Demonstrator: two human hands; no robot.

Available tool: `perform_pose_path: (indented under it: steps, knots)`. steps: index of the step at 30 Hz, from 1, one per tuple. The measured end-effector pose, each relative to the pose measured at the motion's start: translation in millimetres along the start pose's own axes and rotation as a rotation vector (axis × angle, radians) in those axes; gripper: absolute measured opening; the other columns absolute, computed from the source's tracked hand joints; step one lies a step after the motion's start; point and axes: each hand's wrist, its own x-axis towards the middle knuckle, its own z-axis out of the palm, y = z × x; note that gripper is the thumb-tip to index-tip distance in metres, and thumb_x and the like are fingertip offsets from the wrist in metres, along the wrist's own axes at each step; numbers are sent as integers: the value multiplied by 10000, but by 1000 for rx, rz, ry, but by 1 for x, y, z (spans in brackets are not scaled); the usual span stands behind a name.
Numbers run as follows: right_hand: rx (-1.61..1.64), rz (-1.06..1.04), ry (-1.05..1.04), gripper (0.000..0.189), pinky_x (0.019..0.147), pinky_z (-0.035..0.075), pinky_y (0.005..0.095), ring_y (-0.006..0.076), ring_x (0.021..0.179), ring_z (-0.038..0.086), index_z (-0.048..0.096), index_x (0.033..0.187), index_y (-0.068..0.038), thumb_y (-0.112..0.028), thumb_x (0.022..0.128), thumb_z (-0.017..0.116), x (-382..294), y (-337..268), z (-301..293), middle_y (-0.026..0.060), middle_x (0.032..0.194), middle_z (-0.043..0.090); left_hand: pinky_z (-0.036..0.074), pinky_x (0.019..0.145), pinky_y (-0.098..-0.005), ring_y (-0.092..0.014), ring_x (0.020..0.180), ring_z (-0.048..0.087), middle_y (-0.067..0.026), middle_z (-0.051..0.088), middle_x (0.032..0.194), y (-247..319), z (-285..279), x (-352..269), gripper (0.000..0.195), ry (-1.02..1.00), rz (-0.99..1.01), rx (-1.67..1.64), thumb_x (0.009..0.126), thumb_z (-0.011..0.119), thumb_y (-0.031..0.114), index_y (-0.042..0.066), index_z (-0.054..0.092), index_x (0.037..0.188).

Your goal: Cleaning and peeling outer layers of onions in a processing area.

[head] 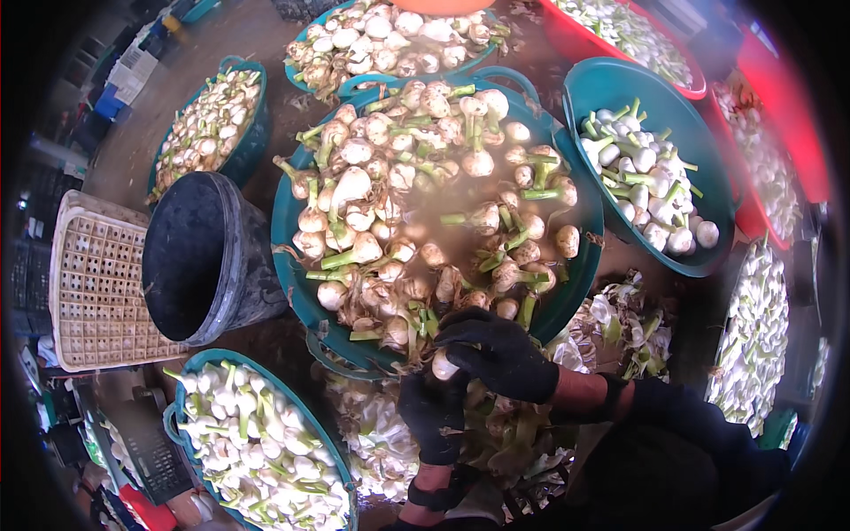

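Observation:
My left hand (435,411), in a black glove, is at the near rim of a large green tub (285,219), its fingers under a whitish garlic bulb (443,365). My right hand (498,352), gloved in black too, reaches over the same bulb from the right, with its fingers on it. Both hands hold the bulb between them; loose, dry skin hangs about it. Many garlic bulbs with cut green stems and brown skins float or lie heaped in the tub's murky water (445,206). Whether a tool is in either hand cannot be seen.
Peeled white bulbs fill a green tub (179,391) at lower left and partly a tilted one (704,152) at right. A black bucket (229,265) and a cream plastic crate (63,285) stand left. Peelings (378,438) lie below the hands. Red tubs (697,79) stand upper right.

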Motion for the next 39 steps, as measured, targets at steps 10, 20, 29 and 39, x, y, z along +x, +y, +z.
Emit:
perform_pose_path:
  steps: [10, 20, 29, 39]
  knots:
    - [-179, -30, 93, 53, 614, 436, 391, 328, 711, 561, 563, 772, -27, -33, 741, 605, -7, -1, -10, 135, 758, 552, 489, 793, -314, -162, 903, 570, -73, 591, 993, -11, -7, 2, 330, -186, -37, -409, 780, 662, 54, -7, 527, 1075]
    - [-688, -91, 159, 157, 646, 451, 417, 347, 767, 565, 594, 866, -33, -56, 712, 620, 6, 49, -72, 143, 817, 589, 487, 876, -409, -276, 979, 576, -126, 566, 1073, -13, -25, 3, 520, -359, -126, -903, 752, 721, 253, 3, 496, 1148]
    - [-210, -171, -229, 209, 638, 483, 401, 336, 742, 601, 629, 930, -70, -138, 733, 649, 0, 5, -45, 121, 830, 610, 486, 781, -298, -163, 869, 604, -92, 632, 967, -5, -20, 5, 333, -351, -232, -774, 834, 644, 182, -29, 557, 1076]
    - [-331, -137, -130, 101, 547, 451, 399, 331, 669, 581, 608, 776, -40, -33, 683, 647, -15, 8, -28, 133, 704, 570, 477, 605, -287, -149, 701, 612, -89, 648, 769, -6, -24, 2, 241, -365, 132, 49, 746, 726, 121, -25, 612, 900]
